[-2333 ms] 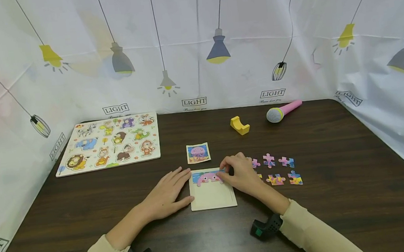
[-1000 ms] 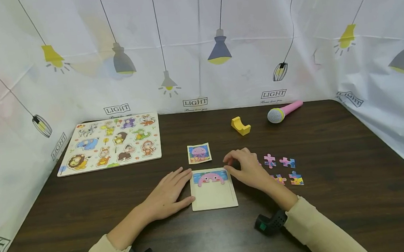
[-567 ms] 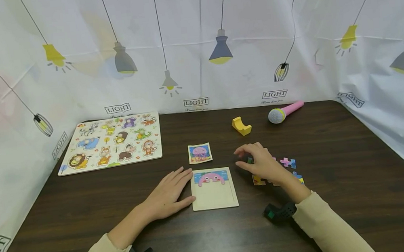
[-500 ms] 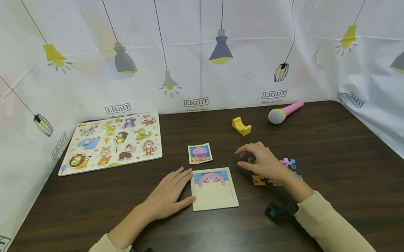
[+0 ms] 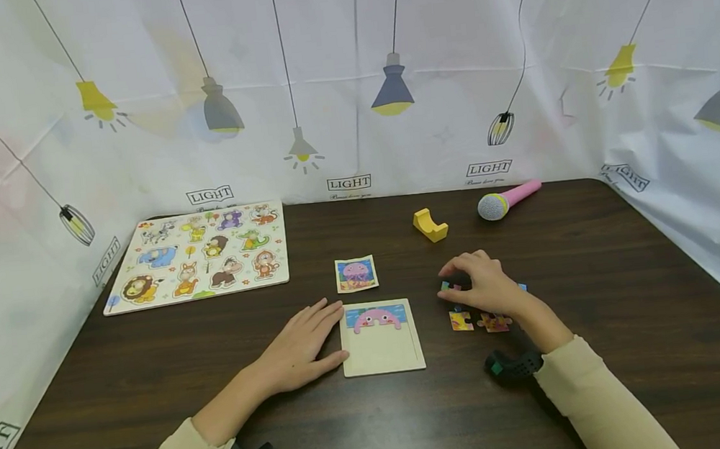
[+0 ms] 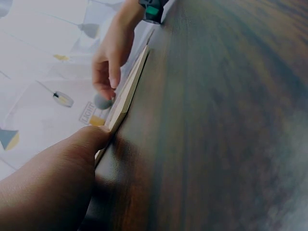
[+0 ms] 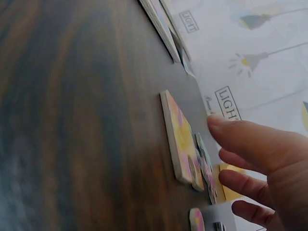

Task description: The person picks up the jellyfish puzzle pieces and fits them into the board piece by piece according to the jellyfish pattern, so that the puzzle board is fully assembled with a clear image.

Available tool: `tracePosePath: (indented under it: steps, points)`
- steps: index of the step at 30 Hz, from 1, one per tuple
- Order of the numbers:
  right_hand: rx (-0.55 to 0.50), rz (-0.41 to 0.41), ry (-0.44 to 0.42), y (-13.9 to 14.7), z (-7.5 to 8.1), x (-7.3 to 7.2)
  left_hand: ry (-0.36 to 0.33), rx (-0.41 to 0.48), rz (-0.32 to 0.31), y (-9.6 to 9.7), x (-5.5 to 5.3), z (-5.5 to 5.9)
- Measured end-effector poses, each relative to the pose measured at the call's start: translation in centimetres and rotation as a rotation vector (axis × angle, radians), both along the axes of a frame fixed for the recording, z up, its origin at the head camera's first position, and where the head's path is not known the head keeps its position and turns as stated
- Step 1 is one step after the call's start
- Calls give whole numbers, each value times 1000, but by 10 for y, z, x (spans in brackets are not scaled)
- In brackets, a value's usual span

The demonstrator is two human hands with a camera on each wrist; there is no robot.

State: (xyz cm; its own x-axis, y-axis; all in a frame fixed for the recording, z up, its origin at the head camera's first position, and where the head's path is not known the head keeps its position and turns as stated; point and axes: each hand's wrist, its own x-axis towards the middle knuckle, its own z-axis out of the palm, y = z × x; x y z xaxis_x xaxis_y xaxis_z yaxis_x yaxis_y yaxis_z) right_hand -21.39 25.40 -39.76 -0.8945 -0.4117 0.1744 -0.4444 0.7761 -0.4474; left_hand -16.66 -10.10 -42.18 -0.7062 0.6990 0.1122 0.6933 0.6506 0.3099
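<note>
In the head view, the left hand (image 5: pixel 300 346) lies with fingers spread, its fingertips and thumb touching the left edge of a wooden puzzle tray (image 5: pixel 382 352). Along the tray's top sits a strip of assembled pieces showing a pink octopus face (image 5: pixel 375 318). The right hand (image 5: pixel 489 286) hovers over loose jigsaw pieces, thumb and fingers apart around a blue-and-pink jigsaw piece (image 5: pixel 448 286). A yellow jigsaw piece (image 7: pixel 179 139) lies near the right thumb in the right wrist view. Other pieces are partly hidden beneath the right hand.
A small octopus picture card (image 5: pixel 356 274) lies behind the tray. An animal puzzle board (image 5: pixel 203 254) is at the back left. Toward the back right are a yellow arched block (image 5: pixel 430 225) and a pink toy microphone (image 5: pixel 507 199). A printed white curtain (image 5: pixel 345 74) surrounds the table.
The right hand has left the tray's upper right corner and moved right to the loose jigsaw pieces. The left hand has stayed at the tray's left edge.
</note>
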Motion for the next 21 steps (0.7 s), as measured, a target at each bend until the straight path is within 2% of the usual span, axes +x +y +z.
tracePosePath:
  steps: [9, 21]
  points:
    - [49, -40, -3, 5, -2, 0, 10, 1, -4, 0, 0, -1]
    - [-15, -31, -9, 4, -5, -2, 17, 9, -3, 0, 0, -3]
